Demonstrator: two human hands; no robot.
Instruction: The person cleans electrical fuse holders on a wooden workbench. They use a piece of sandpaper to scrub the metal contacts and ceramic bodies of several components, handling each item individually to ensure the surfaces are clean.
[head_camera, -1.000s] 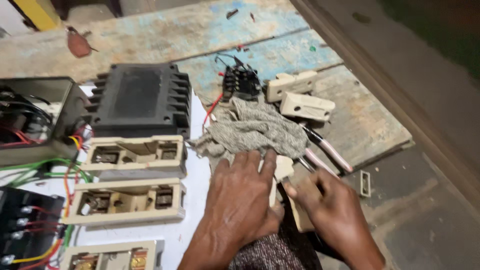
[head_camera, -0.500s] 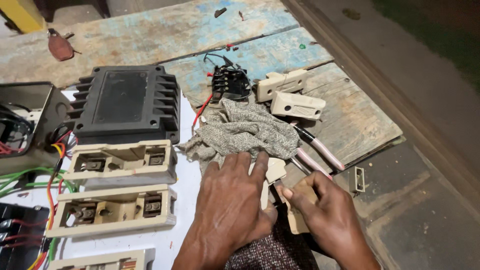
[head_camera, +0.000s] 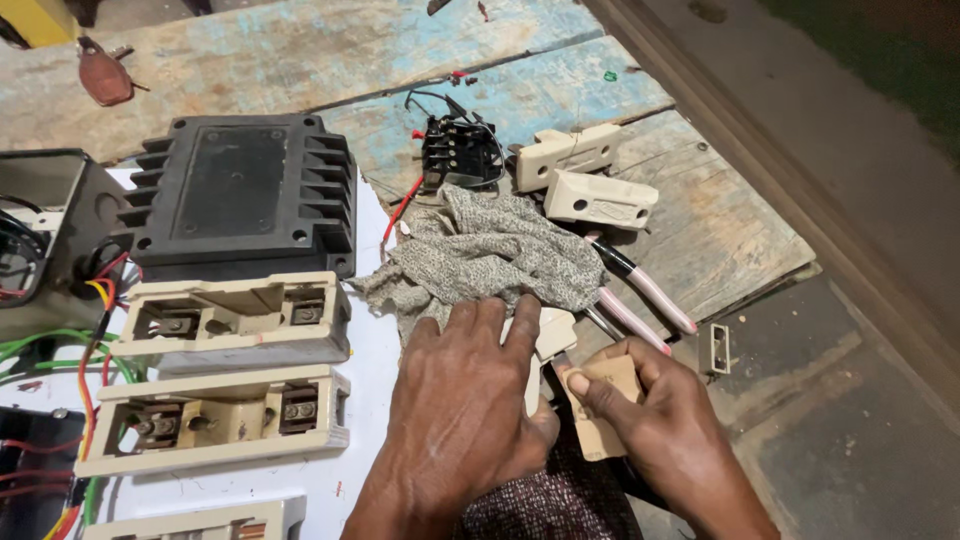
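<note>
Two bare hands worked low in the view over a weathered wooden bench (head_camera: 300, 60) with flaking blue paint. Biggest of the things on it was a black finned cover (head_camera: 240, 195), lying flat at the left beside an open metal box (head_camera: 40, 210) with coloured wires (head_camera: 95, 300) spilling out. Below the cover, two cream fuse carriers (head_camera: 235, 320) (head_camera: 215, 418) lay side by side on a white sheet (head_camera: 370, 330), each showing metal screw terminals, and the edge of a third sat at the bottom of the view. A crumpled grey knitted cloth (head_camera: 490, 250) lay at the middle, touching a small black wired component (head_camera: 460, 150) above it. To the right of that sat two smaller cream blocks (head_camera: 570, 155) (head_camera: 600, 198), and a pair of pliers with pink handles (head_camera: 640, 290) stuck out from under the cloth. The left hand (head_camera: 465, 400) lay palm down with fingers spread, pressing on a cream piece (head_camera: 550, 330) just below the cloth's lower edge; whether it gripped the piece could not be told. The right hand (head_camera: 660, 430) was closed around a small tan fuse part (head_camera: 600, 395), thumb pressed on its face, just beside the left hand. Smallest was a little metal clip (head_camera: 719, 348) lying alone on the dark surface to the right.
</note>
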